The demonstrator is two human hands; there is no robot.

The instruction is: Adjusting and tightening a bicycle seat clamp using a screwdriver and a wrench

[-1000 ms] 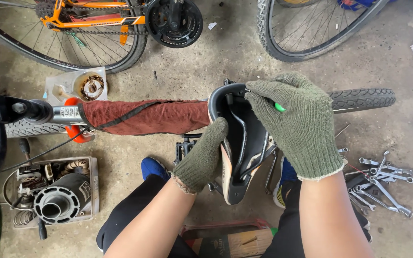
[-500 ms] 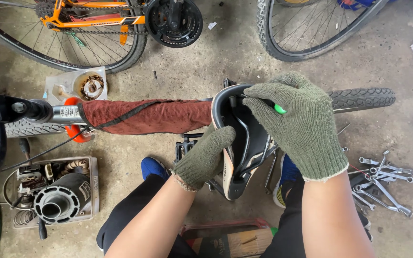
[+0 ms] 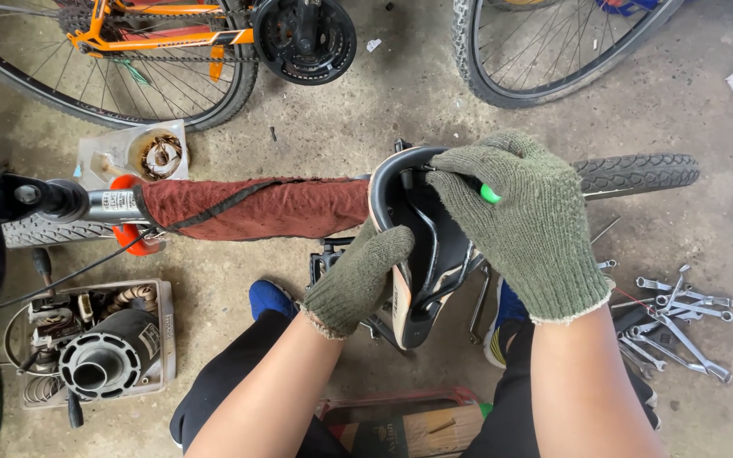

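Both my hands wear green knit gloves. My left hand (image 3: 358,276) grips the side edge of an upturned black bicycle saddle (image 3: 422,254), whose metal rails face up. My right hand (image 3: 528,220) is closed around a tool with a green handle (image 3: 489,194), its tip hidden among the saddle rails near the rear. The saddle sits at the end of a bike frame tube wrapped in a dark red cloth (image 3: 252,208).
Several wrenches (image 3: 680,309) lie on the concrete at right. A tray of motor parts (image 3: 99,348) sits at left. An orange bike (image 3: 171,34) and a wheel (image 3: 553,51) stand at the top. A tyre (image 3: 638,174) lies behind my right hand.
My left hand has slid up the saddle's edge toward its middle. My right hand has shifted slightly on the tool at the rails.
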